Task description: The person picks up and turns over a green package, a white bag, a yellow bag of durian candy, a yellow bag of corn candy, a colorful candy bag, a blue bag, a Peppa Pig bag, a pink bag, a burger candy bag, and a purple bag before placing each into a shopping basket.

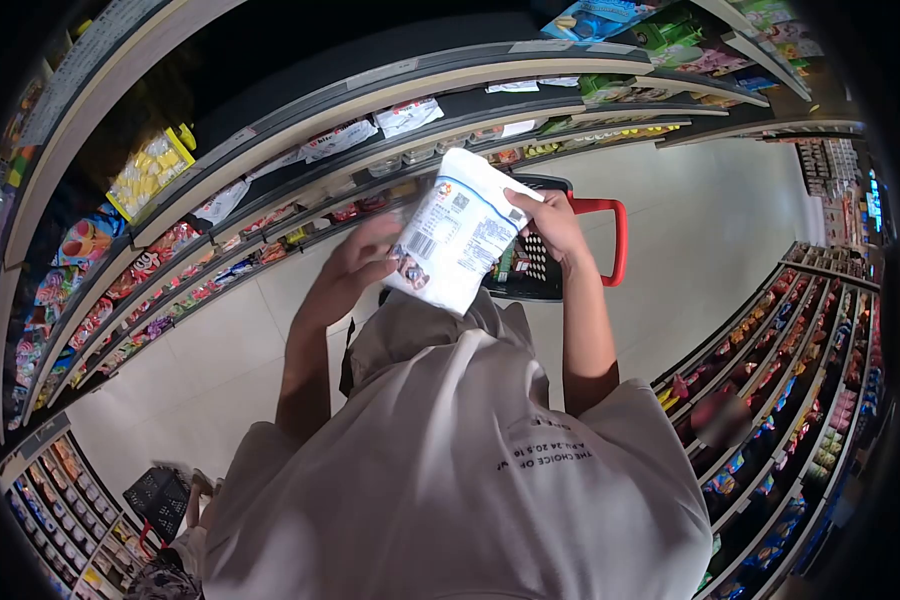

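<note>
A white printed package [460,228] with a barcode and small text is held up in front of my body, tilted to one side. My right hand [553,225] grips its upper right edge, thumb on the printed face. At the package's lower left edge is my left hand [365,258], its fingers apart and slightly blurred; whether it touches the package is hard to tell. Behind the package and my right hand stands a black shopping basket [548,287] with a red handle [620,240], partly hidden, with some items inside.
Curved shelves [370,85] of packaged snacks run along the front and left. More stocked shelves [770,400] stand at the right. At lower left, another person's hand [198,492] is beside a second black basket [157,497] on the pale tiled floor [220,340].
</note>
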Demonstrator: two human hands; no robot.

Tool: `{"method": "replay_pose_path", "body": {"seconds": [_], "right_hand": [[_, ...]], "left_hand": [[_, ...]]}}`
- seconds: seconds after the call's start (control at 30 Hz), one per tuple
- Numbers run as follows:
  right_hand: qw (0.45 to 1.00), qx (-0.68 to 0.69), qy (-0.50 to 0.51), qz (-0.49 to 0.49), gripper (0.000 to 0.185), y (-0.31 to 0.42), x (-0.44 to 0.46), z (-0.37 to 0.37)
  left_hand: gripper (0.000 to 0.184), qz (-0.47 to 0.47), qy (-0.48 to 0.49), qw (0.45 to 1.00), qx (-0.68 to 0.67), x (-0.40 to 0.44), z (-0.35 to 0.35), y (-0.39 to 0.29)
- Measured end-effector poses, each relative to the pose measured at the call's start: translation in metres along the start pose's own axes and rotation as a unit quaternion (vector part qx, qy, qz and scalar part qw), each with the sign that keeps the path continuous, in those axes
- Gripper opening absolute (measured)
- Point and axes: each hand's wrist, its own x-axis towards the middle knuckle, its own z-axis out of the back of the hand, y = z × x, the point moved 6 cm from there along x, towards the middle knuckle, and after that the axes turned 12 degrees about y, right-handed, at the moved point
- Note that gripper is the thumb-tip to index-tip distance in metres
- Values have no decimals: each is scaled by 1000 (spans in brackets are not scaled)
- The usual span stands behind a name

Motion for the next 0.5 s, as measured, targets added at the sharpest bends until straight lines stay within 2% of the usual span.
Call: {"method": "replay_pose_path", "body": {"seconds": [0.03,0.07,0.1,0.17,0.2,0.23,0.27,0.3,0.37,0.43,0.47,0.5], "right_hand": [[999,25,6,-19,24,-25,3,16],[998,23,-2,-51,22,-45,2,26],[996,21,-10,-84,20,-69,-1,34],[987,-62,44,-142,16,-127,4,36],[975,-167,49,-136,15,-170,13,42],[945,-286,27,-155,18,-209,21,50],[853,-519,-28,-40,20,-236,33,59],[869,-465,-87,-145,24,-239,26,65],[868,-450,-125,-169,23,-254,26,80],[964,-160,-128,-171,20,-354,41,136],[876,-456,-55,-145,23,-375,56,152],[876,-458,-50,-143,23,-395,61,169]], "left_hand": [[55,-42,-29,967,248,-8,2,-23],[44,-114,-3,935,336,-11,-20,-76],[33,-154,15,924,351,-17,-39,-110],[21,-234,71,901,358,-37,-85,-164],[23,-364,116,840,385,-44,-113,-188],[22,-483,118,784,372,-52,-135,-205],[19,-491,108,766,401,-59,-158,-221],[15,-272,58,869,409,-60,-168,-231],[15,-356,79,816,449,-56,-196,-249],[15,-333,68,814,471,-47,-208,-253],[16,-314,63,811,490,-43,-213,-254],[17,-294,58,806,510,-40,-218,-254]]}}
